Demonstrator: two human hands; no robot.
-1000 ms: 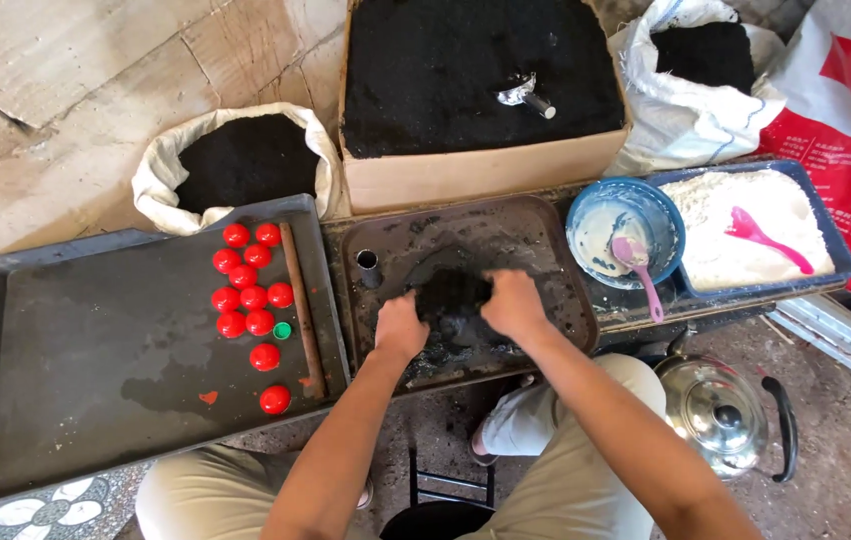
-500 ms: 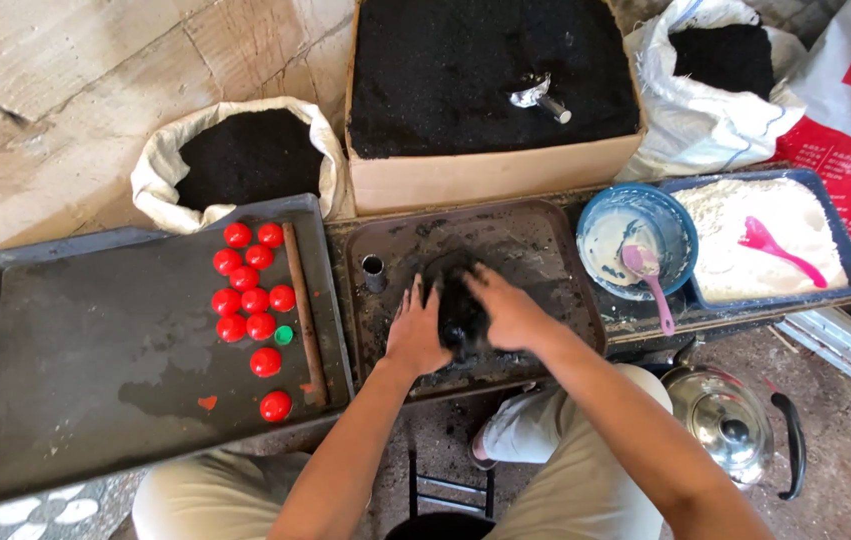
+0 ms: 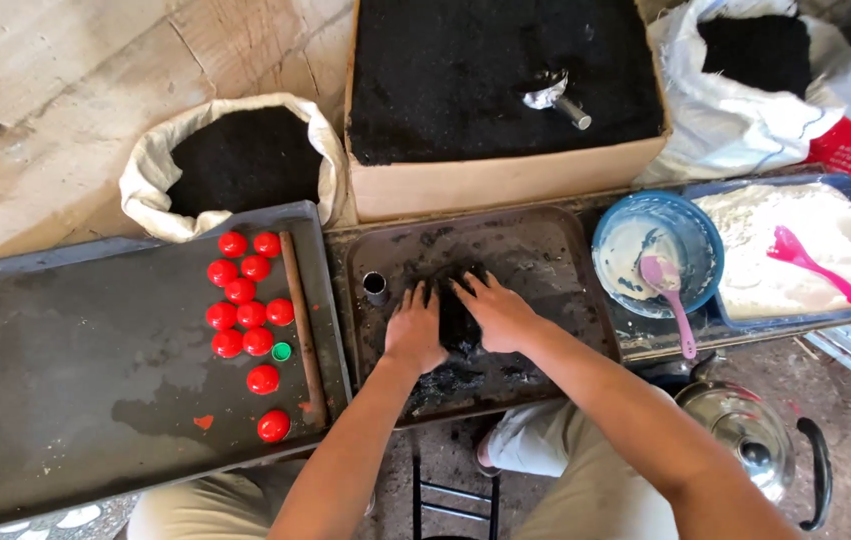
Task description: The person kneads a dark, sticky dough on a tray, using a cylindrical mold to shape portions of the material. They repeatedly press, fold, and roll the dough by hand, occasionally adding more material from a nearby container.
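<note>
Lining the left tray's right edge, red balls sit beside a wooden stick. Mid-tray, left hand and right hand press flat, fingers spread, against a black lump; rightward stands a blue bowl.

I counted eleven red balls, one green cap, two sacks of black powder, one cardboard box, three trays, one blue bowl and two pink spoons.
</note>
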